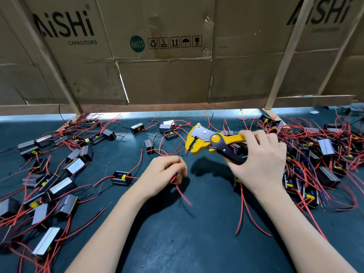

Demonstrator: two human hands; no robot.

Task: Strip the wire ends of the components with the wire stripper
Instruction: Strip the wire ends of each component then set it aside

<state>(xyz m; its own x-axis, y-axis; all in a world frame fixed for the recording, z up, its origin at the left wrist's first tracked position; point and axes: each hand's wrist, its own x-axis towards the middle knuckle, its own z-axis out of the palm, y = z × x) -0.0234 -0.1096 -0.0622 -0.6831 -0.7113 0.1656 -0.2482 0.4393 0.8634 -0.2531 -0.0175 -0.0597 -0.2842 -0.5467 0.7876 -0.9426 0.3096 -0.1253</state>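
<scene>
1. Head view looks down on a dark green mat (177, 233) strewn with small black components trailing red wires.
2. Right hand (262, 162) grasps the stripper (214, 142) by its handles, fingers curled round them, holding it above the mat with the yellow-and-grey head pointing left.
3. Stripper's jaws stand parted, and no wire is seen between them.
4. Left hand (165, 174) is curled round a red wire (182, 192), pinching it near the fingertips; the free length hangs down and to the right, out from under the hand.
5. Stripper head sits up and to the right of the left hand, near it but apart.
6. One component (121, 178) lies on the mat just left of the left wrist, its yellow part and red lead facing the hand; whether the held wire belongs to it cannot be told.
7. Left pile (49, 174) of components spreads along the mat's left side.
8. Right pile (323, 154), denser and more tangled, lies behind and beside the right hand.
9. Cardboard (165, 56) printed "AiSHi CAPACITORS" forms the wall behind the mat.
</scene>
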